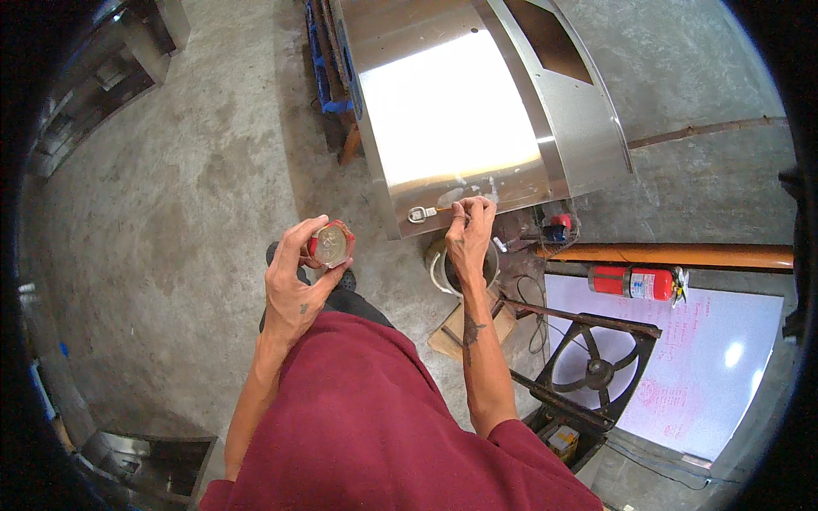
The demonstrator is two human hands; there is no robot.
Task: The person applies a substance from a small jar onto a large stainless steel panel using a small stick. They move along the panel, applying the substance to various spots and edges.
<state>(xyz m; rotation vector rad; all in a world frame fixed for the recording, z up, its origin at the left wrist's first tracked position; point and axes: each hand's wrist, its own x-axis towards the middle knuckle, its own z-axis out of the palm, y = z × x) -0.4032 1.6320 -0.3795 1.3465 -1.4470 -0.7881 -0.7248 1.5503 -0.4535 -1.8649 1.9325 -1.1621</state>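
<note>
My left hand (296, 274) is closed round a small red can (331, 244), with its dull, yellowish-grey round end facing up. It is held over the concrete floor, left of a shiny sheet-metal piece (464, 111). My right hand (471, 234) is at the near edge of that metal, fingers pinched together; what they hold is hidden. Beside these fingertips, on the metal, lies a small silver thing with a rounded loop (418, 215). A thin yellowish strip runs from it toward my fingers. Whitish smears (477, 189) mark the metal just beyond.
Beneath my right forearm stands a bucket (440, 271), its inside partly hidden. To the right are a black metal frame with a spoked ring (598, 372), a red fire extinguisher (635, 283), an orange pipe (673, 255) and a whiteboard (707, 366). Blue-edged supports (328, 64) stand left of the metal.
</note>
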